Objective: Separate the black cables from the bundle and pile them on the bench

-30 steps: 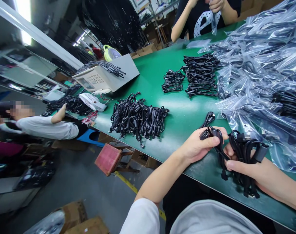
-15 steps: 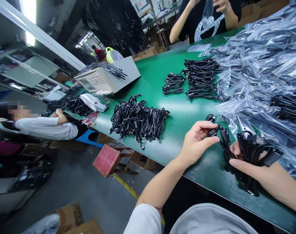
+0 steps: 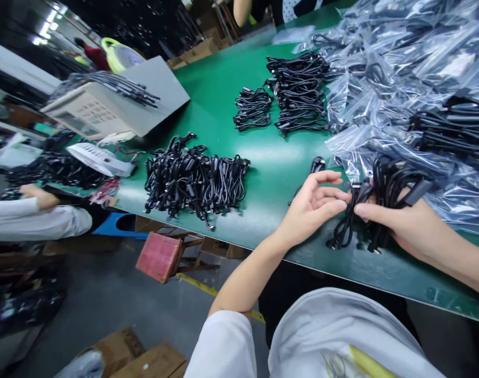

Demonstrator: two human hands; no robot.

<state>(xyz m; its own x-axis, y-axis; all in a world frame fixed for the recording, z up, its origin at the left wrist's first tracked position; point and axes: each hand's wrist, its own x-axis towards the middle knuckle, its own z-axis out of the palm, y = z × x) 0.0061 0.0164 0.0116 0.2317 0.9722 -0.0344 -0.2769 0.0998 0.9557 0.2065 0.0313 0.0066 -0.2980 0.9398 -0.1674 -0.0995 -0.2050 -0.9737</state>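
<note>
My right hand [image 3: 408, 218] is closed around a bunch of coiled black cables [image 3: 395, 181], its thumb pressed across them. One folded black cable [image 3: 345, 223] hangs at the left side of that bunch, a metal plug end showing at its top. My left hand [image 3: 316, 207] is beside it with loosely stretched fingers, the thumb and fingertips close to this cable; whether they touch it is hard to see. Just behind my left hand, another black cable [image 3: 316, 165] lies on the green table [image 3: 271, 210].
A heap of black cables [image 3: 196, 181] lies left, with stacked bundles [image 3: 298, 94] farther back. Clear plastic bags [image 3: 385, 100] holding cables cover the right side. A beige machine [image 3: 117, 100] and a white device [image 3: 100, 159] stand left. Below the edge is a red-topped stool [image 3: 159, 256].
The view has shifted right and downward. My left hand has let go of the black connector it held, and the folded cable now hangs at the bunch in my right hand.
</note>
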